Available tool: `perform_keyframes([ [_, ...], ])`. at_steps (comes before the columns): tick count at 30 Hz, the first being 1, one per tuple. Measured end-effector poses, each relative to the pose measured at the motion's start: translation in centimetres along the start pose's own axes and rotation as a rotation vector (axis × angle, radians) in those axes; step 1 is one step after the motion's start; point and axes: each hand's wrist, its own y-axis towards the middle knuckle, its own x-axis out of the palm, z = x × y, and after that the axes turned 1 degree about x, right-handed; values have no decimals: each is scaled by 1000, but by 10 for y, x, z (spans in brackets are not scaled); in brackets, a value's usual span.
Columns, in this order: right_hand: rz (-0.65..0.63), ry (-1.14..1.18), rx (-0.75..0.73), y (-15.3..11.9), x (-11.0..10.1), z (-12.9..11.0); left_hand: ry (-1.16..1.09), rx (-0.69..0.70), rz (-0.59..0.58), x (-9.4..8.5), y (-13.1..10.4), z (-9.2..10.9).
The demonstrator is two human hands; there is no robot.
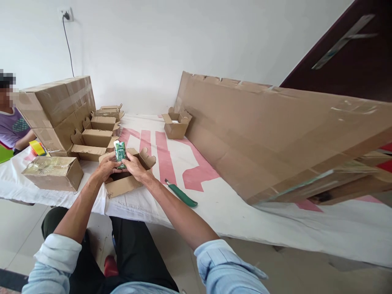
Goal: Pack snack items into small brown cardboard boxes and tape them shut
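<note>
Between my two hands, upright over an open cardboard box (124,185), is a small green packet with white print (120,152); its exact kind I cannot make out. My left hand (108,167) grips its left side and my right hand (134,164) its right side, fingers closed near its lower end. The box under my hands has its flaps spread, and its inside is mostly hidden by my hands. To the right of my right forearm lies a green-handled knife (183,195) on the cloth.
Open boxes (97,139) line up behind, beside stacked taped cartons (58,110). A closed box (53,173) and yellow tape roll (37,148) sit left. Another open box (177,128) stands near a large cardboard sheet (275,130). A person (16,122) is at far left.
</note>
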Motion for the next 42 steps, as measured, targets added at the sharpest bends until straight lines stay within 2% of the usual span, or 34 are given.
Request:
perform_keyframes([
  [8,11,-52,-106,-5,-1,-2,-13,101,-44,7,-8,11],
  [16,105,-220,-351,-9,-2,-15,67,235,-151,16,-17,36],
  [20,94,-238,-409,-16,-3,-21,83,279,-189,22,-22,44],
  [31,97,-239,-511,-30,-1,-37,104,392,-177,35,-37,62],
  [36,120,-262,-574,-42,0,-35,101,442,-175,39,-44,59],
  [42,69,-277,-588,-68,-5,-18,126,475,-159,37,-57,38],
])
